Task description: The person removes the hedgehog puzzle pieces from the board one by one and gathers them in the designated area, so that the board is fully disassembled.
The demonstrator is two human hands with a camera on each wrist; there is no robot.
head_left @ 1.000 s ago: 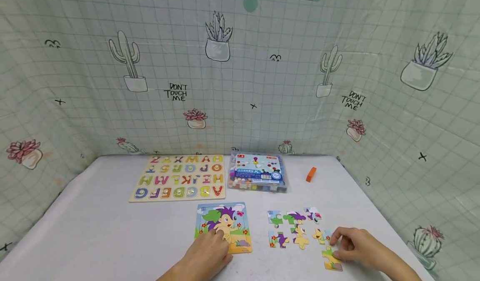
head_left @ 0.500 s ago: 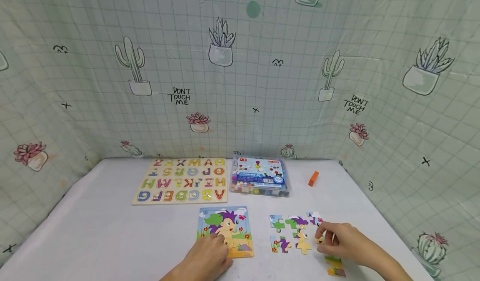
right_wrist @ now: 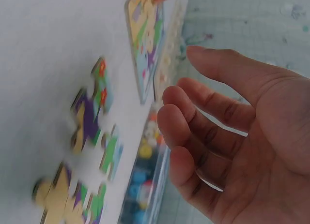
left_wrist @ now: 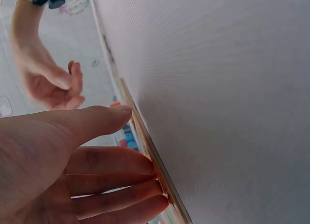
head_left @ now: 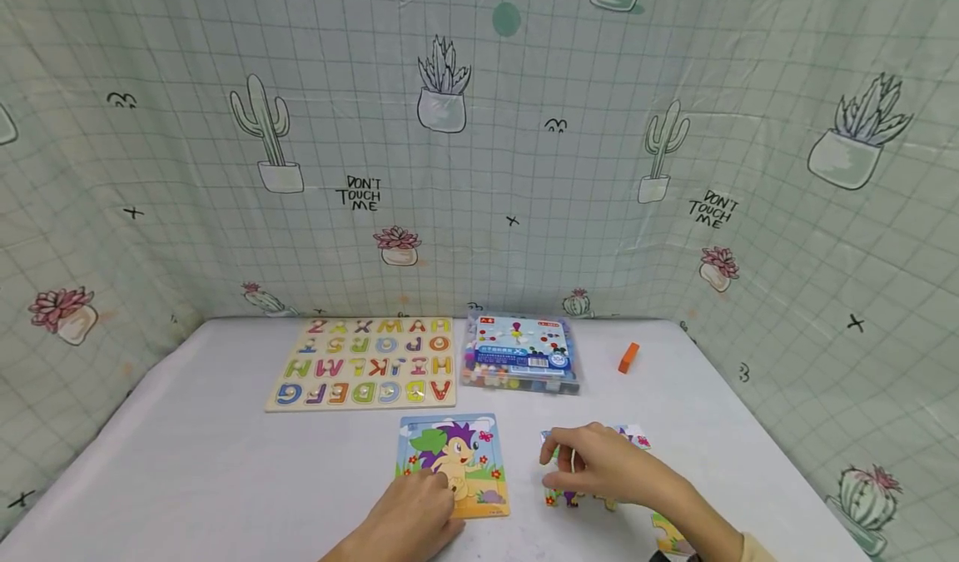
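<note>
My left hand (head_left: 415, 512) rests on the lower left part of a square hedgehog puzzle board (head_left: 490, 508). In the left wrist view its fingers lie straight along the board's edge (left_wrist: 157, 158), thumb (left_wrist: 104, 121) near the rim. My right hand (head_left: 599, 462) hovers over several loose jigsaw pieces, fingers loosely bent and nothing between them. It hides much of these pieces in the head view. The right wrist view shows a purple and cream piece (right_wrist: 88, 120) beside a flowered piece (right_wrist: 102, 86), and a cream piece (right_wrist: 60, 197) farther down.
Behind the puzzle lie a wooden alphabet board (head_left: 360, 406) and a clear box (head_left: 520, 354) of colourful small parts. An orange block (head_left: 628, 358) sits at the back right. A yellow-green piece (head_left: 667, 533) lies by the right forearm. Patterned curtains (head_left: 479, 171) enclose the white table (head_left: 225, 462).
My right hand has gone from the right-hand column of pieces leftward, over the left-hand ones. My left hand keeps its place on the board. The head view has tilted up slightly.
</note>
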